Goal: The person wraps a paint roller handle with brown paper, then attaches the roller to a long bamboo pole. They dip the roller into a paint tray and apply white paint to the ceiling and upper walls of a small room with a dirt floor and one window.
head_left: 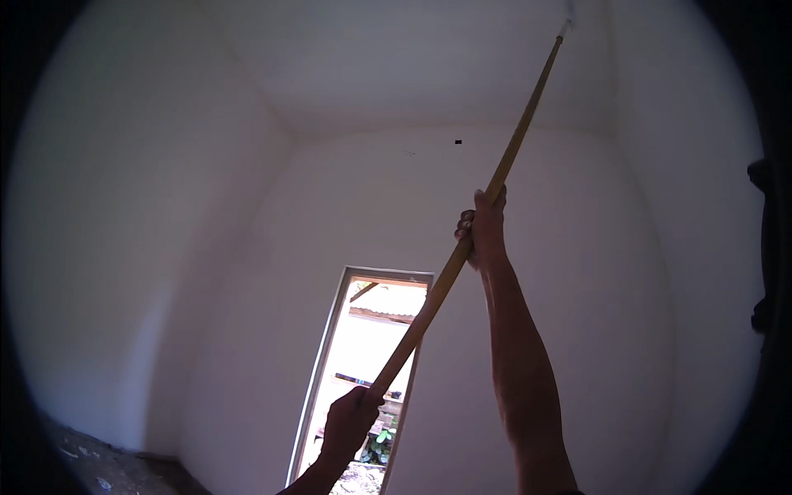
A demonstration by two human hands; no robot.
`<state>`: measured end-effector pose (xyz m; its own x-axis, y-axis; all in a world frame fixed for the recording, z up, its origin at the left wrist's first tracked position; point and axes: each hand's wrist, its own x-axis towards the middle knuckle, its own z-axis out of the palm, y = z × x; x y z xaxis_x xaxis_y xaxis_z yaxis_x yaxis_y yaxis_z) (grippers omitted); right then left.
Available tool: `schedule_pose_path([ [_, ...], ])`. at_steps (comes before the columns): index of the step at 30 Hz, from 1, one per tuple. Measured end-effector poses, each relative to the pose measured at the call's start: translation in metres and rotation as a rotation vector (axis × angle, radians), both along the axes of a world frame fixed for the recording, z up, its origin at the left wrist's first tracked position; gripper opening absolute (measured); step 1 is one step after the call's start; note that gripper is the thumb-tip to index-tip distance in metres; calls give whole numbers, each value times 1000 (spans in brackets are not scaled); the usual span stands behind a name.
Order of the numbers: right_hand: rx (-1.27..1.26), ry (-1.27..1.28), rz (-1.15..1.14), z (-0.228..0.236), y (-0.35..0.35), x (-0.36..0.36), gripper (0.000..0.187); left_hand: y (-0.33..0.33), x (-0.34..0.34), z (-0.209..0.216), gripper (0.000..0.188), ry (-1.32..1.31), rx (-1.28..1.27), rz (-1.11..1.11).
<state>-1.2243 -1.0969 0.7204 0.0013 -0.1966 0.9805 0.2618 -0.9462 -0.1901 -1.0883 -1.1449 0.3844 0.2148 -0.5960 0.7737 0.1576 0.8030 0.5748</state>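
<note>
A long yellowish-brown pole (437,293) slants from low in the middle up to the far right. My left hand (351,422) is closed round its lower end, in front of the bright opening. Higher up, my right hand (485,224) grips the same pole with the arm stretched upward and the thumb along the shaft. At the pole's top, a pale, thin fitting (566,27) reaches toward the pale ceiling (396,74); it is too small and dim to name, and I cannot tell whether it touches the surface.
A tall framed opening (342,285) in the far wall (346,206) shows daylight, a corrugated roof and plants outside. A small dark rectangle (458,142) marks that wall near the ceiling. Debris-strewn dark floor (107,466) shows at lower left. Dark shapes (763,247) sit at the right rim.
</note>
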Motion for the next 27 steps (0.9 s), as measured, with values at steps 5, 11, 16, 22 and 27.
schedule_pose_path([
  [5,38,-4,60,2,0,0,68,24,-9,-5,32,46,48,55],
  [11,46,60,258,0,10,-2,68,53,-24,-11,37,110,57,213],
  [16,66,77,266,-3,22,-7,70,68,-36,-11,37,141,55,247],
  [22,115,104,349,-2,27,-14,71,77,-52,-13,38,172,57,329],
  [27,148,145,358,5,18,-19,71,81,-74,-9,38,251,120,366],
])
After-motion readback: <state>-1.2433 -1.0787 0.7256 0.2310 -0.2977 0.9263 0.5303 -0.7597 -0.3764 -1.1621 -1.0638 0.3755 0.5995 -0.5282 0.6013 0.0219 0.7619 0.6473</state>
